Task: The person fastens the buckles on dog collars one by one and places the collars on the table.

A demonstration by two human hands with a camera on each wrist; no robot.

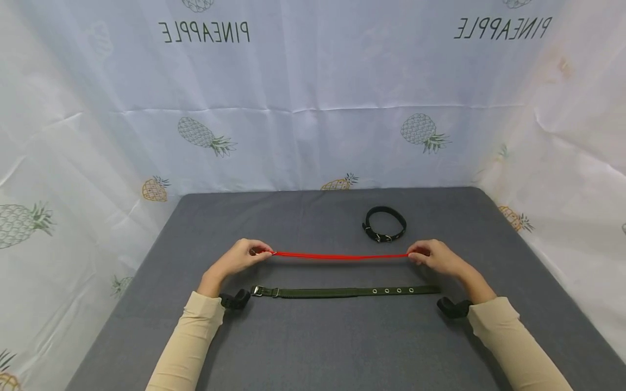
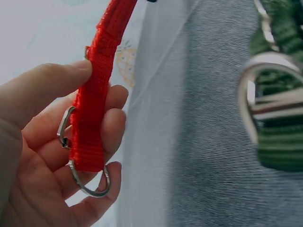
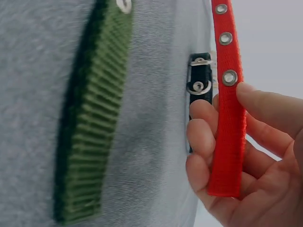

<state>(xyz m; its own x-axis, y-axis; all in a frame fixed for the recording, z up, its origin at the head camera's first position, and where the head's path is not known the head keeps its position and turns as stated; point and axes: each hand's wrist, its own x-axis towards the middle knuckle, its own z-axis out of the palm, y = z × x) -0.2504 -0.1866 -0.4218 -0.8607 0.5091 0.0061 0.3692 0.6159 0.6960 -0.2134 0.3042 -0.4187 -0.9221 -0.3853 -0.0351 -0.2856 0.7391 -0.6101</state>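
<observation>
A red collar (image 1: 337, 257) is stretched out straight above the table between both hands. My left hand (image 1: 244, 254) pinches its buckle end; in the left wrist view the red webbing (image 2: 94, 104) carries a metal D-ring (image 2: 90, 187) at its tip. With thumb and fingers, my right hand (image 1: 437, 256) pinches the other end, where the right wrist view shows metal eyelets (image 3: 229, 78) in the strap. Nearer the body, a green collar (image 1: 318, 293) lies flat and straight, its buckle to the left and its eyelets to the right.
Behind the red collar, towards the right, a black collar (image 1: 385, 224) lies fastened in a loop. The grey table (image 1: 332, 347) is bordered at the back and sides by a pineapple-printed curtain (image 1: 313, 146). A black wrist device (image 1: 236, 300) sits on the left wrist.
</observation>
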